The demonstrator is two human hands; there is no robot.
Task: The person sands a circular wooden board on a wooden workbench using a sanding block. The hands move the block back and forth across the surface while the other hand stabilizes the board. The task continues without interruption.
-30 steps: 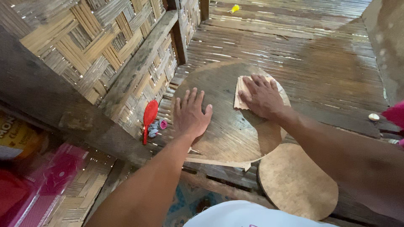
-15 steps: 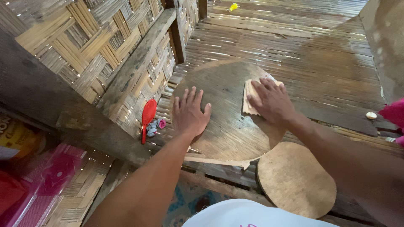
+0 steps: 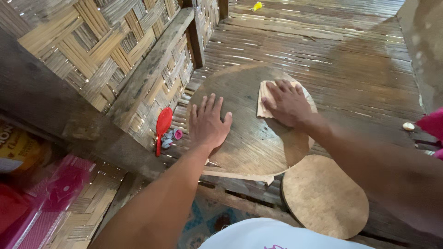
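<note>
Pressing my right hand (image 3: 288, 103) flat, fingers spread, on a cloth (image 3: 264, 99) at the far side of the round board (image 3: 244, 138), I rest my open left hand (image 3: 207, 122) on the board's left part. Left of the board lies a red brush (image 3: 162, 127); a smaller disc (image 3: 325, 196) lies near its right edge.

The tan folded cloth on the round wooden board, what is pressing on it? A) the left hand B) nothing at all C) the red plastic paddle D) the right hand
D: the right hand lies flat on the tan folded cloth on the round wooden board, while the left hand rests on bare wood beside it.
</note>
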